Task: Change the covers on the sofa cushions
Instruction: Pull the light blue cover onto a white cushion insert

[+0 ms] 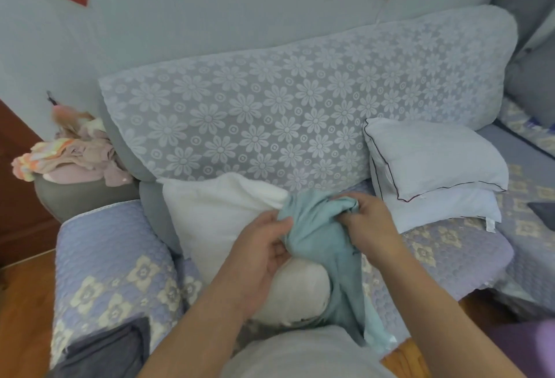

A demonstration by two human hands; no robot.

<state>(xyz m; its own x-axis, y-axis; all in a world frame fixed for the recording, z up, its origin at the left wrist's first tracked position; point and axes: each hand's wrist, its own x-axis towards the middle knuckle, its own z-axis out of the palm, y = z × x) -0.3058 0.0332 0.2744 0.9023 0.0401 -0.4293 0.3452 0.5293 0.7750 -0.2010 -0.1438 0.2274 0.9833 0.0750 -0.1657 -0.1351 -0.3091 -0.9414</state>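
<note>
head view: both hands, left hand (pixel 264 245) and right hand (pixel 368 221), grip teal cover (pixel 318 227) over white cushion (pixel 222 221).

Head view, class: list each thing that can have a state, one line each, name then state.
teal cushion cover: bunched, gripped by both hands, partly on the insert.
white cushion insert: mostly bare, on the seat.
left hand: fingers curled round the cover.
right hand: gripping the cover.
piped cushions: two stacked.
clothes pile: heaped on the armrest.
</note>
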